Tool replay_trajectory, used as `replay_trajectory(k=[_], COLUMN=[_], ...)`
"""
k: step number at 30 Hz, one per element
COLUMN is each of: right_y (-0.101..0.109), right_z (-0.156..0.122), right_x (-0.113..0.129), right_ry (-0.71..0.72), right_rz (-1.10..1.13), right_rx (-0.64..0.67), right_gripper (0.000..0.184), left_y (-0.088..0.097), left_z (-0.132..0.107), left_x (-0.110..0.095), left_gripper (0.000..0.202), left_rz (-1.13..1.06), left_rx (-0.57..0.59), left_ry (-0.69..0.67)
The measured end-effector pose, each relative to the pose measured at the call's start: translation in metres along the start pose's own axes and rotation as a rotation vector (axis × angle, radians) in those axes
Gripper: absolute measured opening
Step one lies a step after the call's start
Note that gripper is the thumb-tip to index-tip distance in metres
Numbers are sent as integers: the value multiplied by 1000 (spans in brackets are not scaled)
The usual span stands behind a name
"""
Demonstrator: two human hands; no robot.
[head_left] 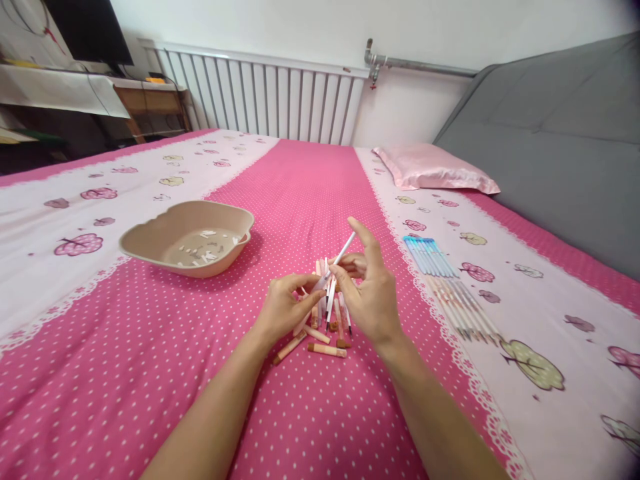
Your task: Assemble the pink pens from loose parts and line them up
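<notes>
My right hand (371,291) pinches a thin white pen refill (343,254) that slants up to the right. My left hand (286,307) is closed on its lower end, where a small piece sits that I cannot make out clearly. Both hands hover over a small pile of pen parts (325,327) on the pink dotted bedspread (300,200): several pinkish barrels and white refills lie loose there, partly hidden by my fingers.
A beige scalloped tray (150,241) with small white bits inside sits to the left. A neat row of blue-tipped pens (450,287) lies to the right. A pink pillow (435,168), a grey headboard (560,133) and a white radiator (270,93) lie beyond.
</notes>
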State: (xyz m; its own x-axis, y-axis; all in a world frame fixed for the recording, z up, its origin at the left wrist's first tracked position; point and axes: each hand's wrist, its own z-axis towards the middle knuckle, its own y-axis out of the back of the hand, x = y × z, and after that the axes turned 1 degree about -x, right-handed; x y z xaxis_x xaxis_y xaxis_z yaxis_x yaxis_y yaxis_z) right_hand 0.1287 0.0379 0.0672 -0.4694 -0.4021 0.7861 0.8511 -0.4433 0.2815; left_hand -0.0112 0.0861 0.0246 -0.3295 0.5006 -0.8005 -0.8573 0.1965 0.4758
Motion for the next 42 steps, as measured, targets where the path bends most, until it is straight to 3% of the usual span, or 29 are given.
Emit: replay_trajectory(k=[8,17,26,30,34,37,39,42], right_y=[-1,-5,-2,-1,10,27,39,52], right_z=[-1,-3,-3,-1,5,13,18,22], right_x=[-1,-7,-9,-7,-3,-8,-16,-30], right_ry=[28,49,78,78,29,-64,-114,-201], right_rz=[-70,-193,-187,-166,-63,-6,-47,-262], right_rx=[32,154,221,230,177,11,-78,-15], right_gripper=[54,42,53,54,55,54,48,32], left_y=[0,1,-1,-2,-3,-3,-2,-1], left_z=[0,0,-1,-1,0,1,3,4], left_x=[-1,0,-1,-1,1,4,6,10], left_gripper=[16,18,20,31,32,34,32,27], left_rz=[-45,-92,-160,-184,-207,-244,-252,-271], left_rx=[3,-9,3,-3,-16,-68,-117,-186], left_ry=[-5,-35,-27,-20,-9,49,79,109])
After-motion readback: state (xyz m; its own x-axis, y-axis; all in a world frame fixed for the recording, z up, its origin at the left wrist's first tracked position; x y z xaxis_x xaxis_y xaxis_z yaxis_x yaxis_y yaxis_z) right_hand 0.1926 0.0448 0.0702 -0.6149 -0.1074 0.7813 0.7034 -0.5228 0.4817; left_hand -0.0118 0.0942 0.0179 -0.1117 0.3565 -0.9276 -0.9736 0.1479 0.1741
